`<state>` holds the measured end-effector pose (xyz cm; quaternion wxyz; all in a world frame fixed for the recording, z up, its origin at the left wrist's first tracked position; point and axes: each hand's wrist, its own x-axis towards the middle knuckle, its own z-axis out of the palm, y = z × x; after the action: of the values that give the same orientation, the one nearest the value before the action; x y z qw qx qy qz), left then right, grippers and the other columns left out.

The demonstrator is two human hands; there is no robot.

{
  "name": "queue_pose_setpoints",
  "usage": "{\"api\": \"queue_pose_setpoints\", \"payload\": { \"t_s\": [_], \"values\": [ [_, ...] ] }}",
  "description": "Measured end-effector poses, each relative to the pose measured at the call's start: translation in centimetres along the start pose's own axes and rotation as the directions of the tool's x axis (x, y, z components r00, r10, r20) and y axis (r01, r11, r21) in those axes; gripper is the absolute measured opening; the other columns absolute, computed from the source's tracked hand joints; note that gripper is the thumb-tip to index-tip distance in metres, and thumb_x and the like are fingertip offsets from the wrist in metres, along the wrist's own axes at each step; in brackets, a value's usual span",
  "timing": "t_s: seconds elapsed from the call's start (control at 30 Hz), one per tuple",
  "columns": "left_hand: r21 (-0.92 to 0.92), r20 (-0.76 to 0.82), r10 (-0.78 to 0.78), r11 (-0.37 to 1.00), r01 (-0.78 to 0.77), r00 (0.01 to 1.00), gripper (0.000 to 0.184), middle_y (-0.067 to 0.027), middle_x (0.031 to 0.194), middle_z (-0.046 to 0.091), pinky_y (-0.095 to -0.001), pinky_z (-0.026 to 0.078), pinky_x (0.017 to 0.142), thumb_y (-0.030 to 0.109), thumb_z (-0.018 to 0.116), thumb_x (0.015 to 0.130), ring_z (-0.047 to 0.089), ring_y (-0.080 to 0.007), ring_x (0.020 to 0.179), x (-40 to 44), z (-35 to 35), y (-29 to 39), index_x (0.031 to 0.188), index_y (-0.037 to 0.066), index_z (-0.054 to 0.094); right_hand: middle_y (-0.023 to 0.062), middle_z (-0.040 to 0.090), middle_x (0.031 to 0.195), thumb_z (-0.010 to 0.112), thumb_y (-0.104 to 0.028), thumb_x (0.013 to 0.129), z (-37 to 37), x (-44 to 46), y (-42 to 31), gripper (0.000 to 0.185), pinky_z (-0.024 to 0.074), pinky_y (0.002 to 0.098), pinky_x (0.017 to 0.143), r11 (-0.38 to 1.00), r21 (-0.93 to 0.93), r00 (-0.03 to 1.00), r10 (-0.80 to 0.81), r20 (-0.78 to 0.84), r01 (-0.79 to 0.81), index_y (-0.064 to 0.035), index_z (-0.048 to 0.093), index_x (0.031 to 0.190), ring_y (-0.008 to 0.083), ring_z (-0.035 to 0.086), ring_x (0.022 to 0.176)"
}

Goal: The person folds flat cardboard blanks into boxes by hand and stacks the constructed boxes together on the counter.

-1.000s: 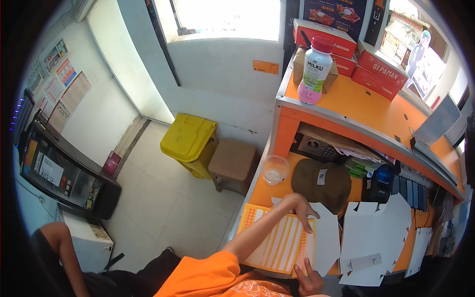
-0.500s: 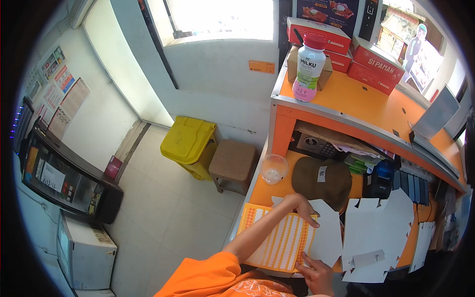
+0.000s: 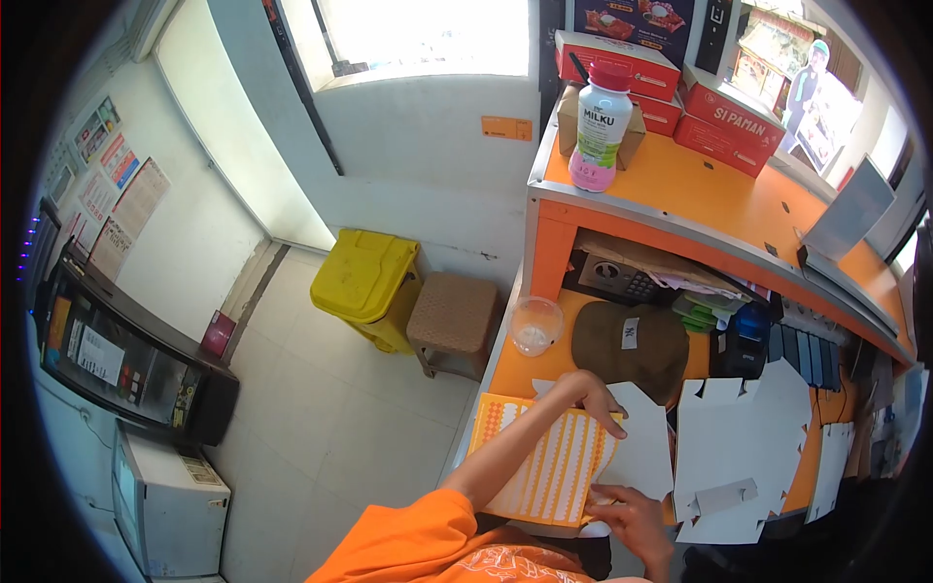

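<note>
An orange-and-white sheet (image 3: 544, 464) printed with rows of small shapes lies at the counter's near edge, in front of my body. My left hand (image 3: 591, 396) reaches across it, its bent fingers and thumb gripping the upper right corner. At the lower right corner, my right hand (image 3: 634, 522) pinches the sheet's edge between thumb and fingers. Along the right side, the sheet curves slightly upward. Partly under it and to the right lies a white cut card blank (image 3: 643, 449).
A larger flat white box blank (image 3: 734, 447) lies to the right. Behind are a brown cap (image 3: 632, 352), a clear plastic cup (image 3: 535, 326) and a black device (image 3: 739, 350). A milk bottle (image 3: 599, 131) and red boxes (image 3: 724, 131) stand on the raised shelf. A stool (image 3: 452, 313) and yellow bin (image 3: 360, 277) stand on the floor.
My right hand has shifted a little and now pinches the sheet's lower right corner. The sheet's right side has bent upward. My left hand stays at the upper corner; the view has tilted slightly.
</note>
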<state>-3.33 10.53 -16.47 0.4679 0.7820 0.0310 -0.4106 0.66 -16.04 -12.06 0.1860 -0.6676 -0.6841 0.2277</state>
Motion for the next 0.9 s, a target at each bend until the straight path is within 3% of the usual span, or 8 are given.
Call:
{"api": "queue_pose_setpoints", "payload": {
  "t_s": [0.2,0.3,0.4,0.5,0.6,0.7,0.8,0.9],
  "values": [
    [0.060,-0.007,0.029,0.998,-0.029,1.000,0.090,-0.0180,0.143,0.033,-0.0377,0.035,0.101,0.069,0.049,0.078,0.035,-0.0297,0.130,0.6,0.0,-0.5,0.144,0.014,0.024,-0.0032,0.064,0.102,0.071,-0.015,0.069,0.6,0.1,-1.1,0.021,0.0520,0.0288,0.067,0.996,0.085,0.999,0.030,-0.028,-0.028,-0.0198,0.071,0.089,0.0156,0.063,0.080],
    [0.074,-0.104,0.029,0.997,-0.022,0.994,0.083,-0.0105,0.132,0.047,-0.0339,0.046,0.086,0.070,0.049,0.078,0.052,-0.0224,0.113,0.9,0.3,-0.8,0.139,0.014,0.035,-0.0004,0.063,0.100,0.073,-0.016,0.067,1.9,-0.8,-1.4,0.024,0.0521,0.0299,0.065,0.977,0.196,0.979,0.122,-0.163,-0.089,-0.0172,0.071,0.091,0.0174,0.064,0.073],
    [0.034,-0.073,0.005,0.999,-0.003,0.997,0.076,-0.0069,0.117,0.055,-0.0317,0.048,0.080,0.072,0.047,0.078,0.056,-0.0181,0.101,1.3,0.1,-1.1,0.127,0.013,0.048,0.0070,0.063,0.104,0.076,-0.006,0.063,2.2,-1.9,-2.7,0.031,0.0516,0.0285,0.066,0.957,0.258,0.946,0.199,-0.258,-0.131,-0.0114,0.071,0.093,0.0174,0.064,0.077],
    [0.032,-0.108,-0.002,0.999,0.005,0.994,0.073,-0.0042,0.103,0.059,-0.0298,0.048,0.074,0.073,0.046,0.077,0.057,-0.0147,0.090,0.8,0.2,-0.8,0.115,0.012,0.056,0.0080,0.062,0.105,0.078,-0.004,0.061,2.7,-2.2,-3.6,0.034,0.0515,0.0276,0.066,0.978,0.197,0.908,0.141,-0.394,-0.066,-0.0116,0.072,0.094,0.0176,0.064,0.077],
    [0.034,-0.090,-0.030,0.999,0.034,0.995,0.077,-0.0050,0.101,0.058,-0.0299,0.047,0.073,0.076,0.046,0.074,0.056,-0.0162,0.088,0.4,0.0,-0.5,0.115,0.012,0.056,0.0083,0.061,0.106,0.079,-0.002,0.060,3.9,-3.1,-2.9,0.033,0.0518,0.0274,0.068,0.898,0.429,0.875,0.285,-0.391,-0.101,-0.0116,0.073,0.091,0.0180,0.063,0.080],
    [0.047,-0.115,-0.078,0.995,0.084,0.990,0.080,-0.0059,0.099,0.057,-0.0303,0.046,0.072,0.078,0.047,0.071,0.055,-0.0178,0.087,0.1,0.0,-0.1,0.114,0.011,0.056,0.0095,0.059,0.106,0.080,-0.003,0.060,4.0,-4.0,-2.6,0.036,0.0520,0.0279,0.071,0.916,0.381,0.899,0.270,-0.345,-0.128,-0.0054,0.067,0.094,0.0191,0.062,0.087],
    [0.056,-0.124,-0.093,0.993,0.101,0.988,0.081,-0.0070,0.098,0.057,-0.0313,0.046,0.073,0.078,0.049,0.069,0.055,-0.0194,0.087,-0.4,-0.1,0.3,0.113,0.011,0.056,0.0144,0.062,0.106,0.072,0.002,0.071,4.2,-3.6,-3.5,0.020,0.0530,0.0348,0.069,0.937,0.345,0.846,0.224,-0.484,-0.051,-0.0031,0.068,0.090,0.0278,0.062,0.086],
    [0.043,-0.132,-0.100,0.993,0.106,0.986,0.079,-0.0076,0.097,0.057,-0.0321,0.046,0.072,0.077,0.051,0.069,0.055,-0.0196,0.087,-0.4,-0.1,0.2,0.111,0.011,0.056,0.0134,0.063,0.096,0.075,0.000,0.070,4.1,-3.4,-4.0,0.017,0.0528,0.0346,0.068,0.960,0.277,0.820,0.185,-0.542,-0.034,-0.0027,0.068,0.085,0.0274,0.062,0.084]
  ]
}}
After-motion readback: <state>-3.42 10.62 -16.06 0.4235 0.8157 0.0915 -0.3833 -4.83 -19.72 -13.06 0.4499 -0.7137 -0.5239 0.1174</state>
